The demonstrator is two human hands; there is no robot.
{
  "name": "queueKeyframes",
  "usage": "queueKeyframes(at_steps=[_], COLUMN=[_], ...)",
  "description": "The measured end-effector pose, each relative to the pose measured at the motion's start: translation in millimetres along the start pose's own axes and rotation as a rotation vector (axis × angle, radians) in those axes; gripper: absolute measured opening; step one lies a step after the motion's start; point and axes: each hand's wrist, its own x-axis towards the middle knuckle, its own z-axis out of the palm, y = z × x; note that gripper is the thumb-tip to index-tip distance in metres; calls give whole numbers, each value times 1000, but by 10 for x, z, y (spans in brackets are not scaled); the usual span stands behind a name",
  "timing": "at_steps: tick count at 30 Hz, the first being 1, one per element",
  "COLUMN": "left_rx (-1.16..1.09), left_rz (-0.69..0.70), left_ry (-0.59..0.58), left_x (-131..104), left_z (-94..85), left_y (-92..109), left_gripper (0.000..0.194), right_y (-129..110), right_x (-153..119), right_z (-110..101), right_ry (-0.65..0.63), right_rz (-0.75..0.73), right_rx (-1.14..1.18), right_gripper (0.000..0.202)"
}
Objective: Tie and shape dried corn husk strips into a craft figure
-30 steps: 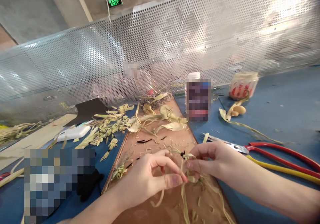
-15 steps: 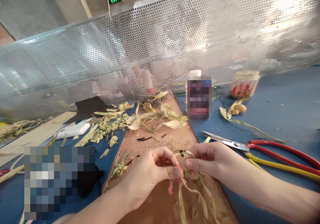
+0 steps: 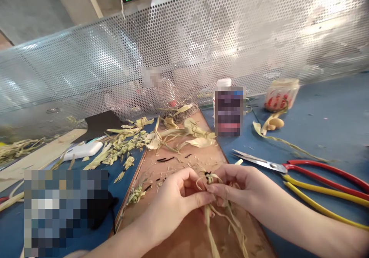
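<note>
Head view: both bare hands meet over the board [image 3: 170,242], fingertips nearly touching around a small bunch of pale strips [image 3: 212,235]. Left hand [image 3: 177,198] comes in from the lower left, its forearm slanting up, back of the hand outward, thumb reaching straight across toward the other thumb and the fingers curled behind it; it pinches the strips. Right hand [image 3: 238,181] comes in from the lower right, forearm running down to the picture's edge, wrist nearly straight, index finger bent over the top and thumb laid below; it grips the bunch close to its top, where a black tie [image 3: 207,174] shows. The rest of the fingers are partly hidden behind the thumbs. Loose ends of the strips hang below the hands, in front of the board. Shears [image 3: 276,167] lie on the surface [image 3: 314,142] just beyond the right forearm, blades parted slightly from the wrist, handles spread, and husks [image 3: 201,142] lie across the board's far part
</note>
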Motion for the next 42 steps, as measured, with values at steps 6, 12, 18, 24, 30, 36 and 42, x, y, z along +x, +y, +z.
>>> queueKeyframes(at_steps=[6, 12, 18, 24, 30, 36, 42], left_rx=[16, -140, -122, -175, -223, -197, -187], left_rz=[6, -76, -63, -137, -173, -169, -168], left_ry=[118, 106, 65, 121, 88, 68, 90], left_x=[9, 15, 19, 26, 41, 40, 29], left_z=[-12, 15, -5, -19, -31, -57, -47], left_y=[-20, -5, -1, -3, 5, -10, 9], left_gripper=[20, 22, 12, 13, 15, 19, 18], right_y=[22, -51, -35, -30, 2, -10, -29], right_x=[1, -29, -18, -23, 23, -9, -26], right_z=[-8, 12, -8, -12, -71, -130, -162], right_ry=[39, -88, -30, 163, 379, 435, 429], right_rz=[-60, -98, -120, -202, -336, -562, -701], right_rx=[-41, -17, -61, -338, -441, -574, -837], right_gripper=[17, 7, 3, 8, 9, 19, 26])
